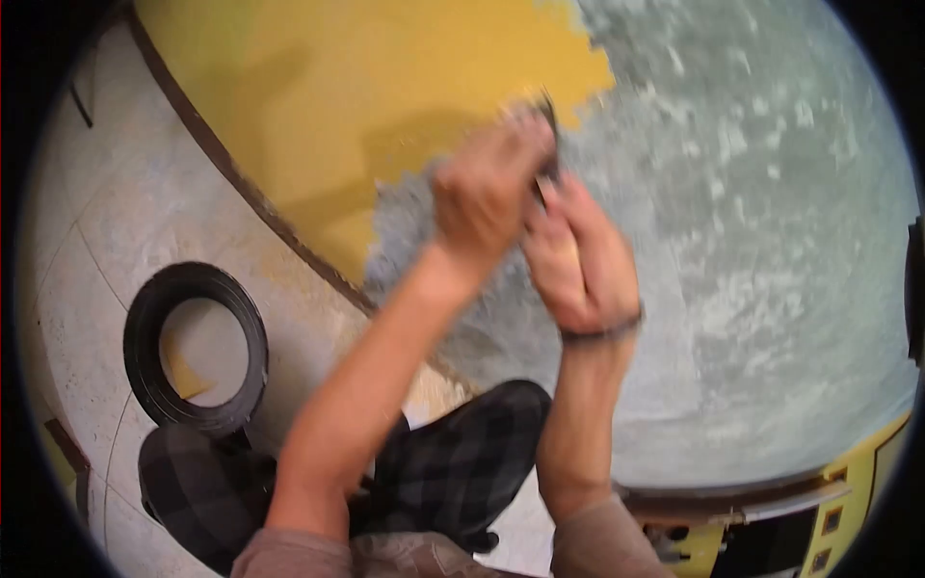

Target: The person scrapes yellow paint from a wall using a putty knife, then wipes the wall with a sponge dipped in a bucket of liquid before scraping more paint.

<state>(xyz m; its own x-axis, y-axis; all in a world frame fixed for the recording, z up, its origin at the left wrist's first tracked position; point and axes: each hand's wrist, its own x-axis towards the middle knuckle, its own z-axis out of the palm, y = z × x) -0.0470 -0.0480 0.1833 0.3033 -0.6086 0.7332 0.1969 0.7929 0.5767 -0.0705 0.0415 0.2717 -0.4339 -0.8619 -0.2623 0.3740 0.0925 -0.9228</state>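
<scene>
Gripping a thin tool (550,118), both hands (482,188) face mottled wall (723,202)

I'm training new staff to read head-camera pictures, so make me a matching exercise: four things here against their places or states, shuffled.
Things
1. thick, round black ring
2. thin dark wristband
3. narrow dark tool, blurred
4. smooth yellow wall area

Places or states
A. at the bare left hand and right hand
B. ends raggedly beside mottled grey wall
C. on the pale floor
D. around the right wrist

Pairs: 1-C, 2-D, 3-A, 4-B
</scene>
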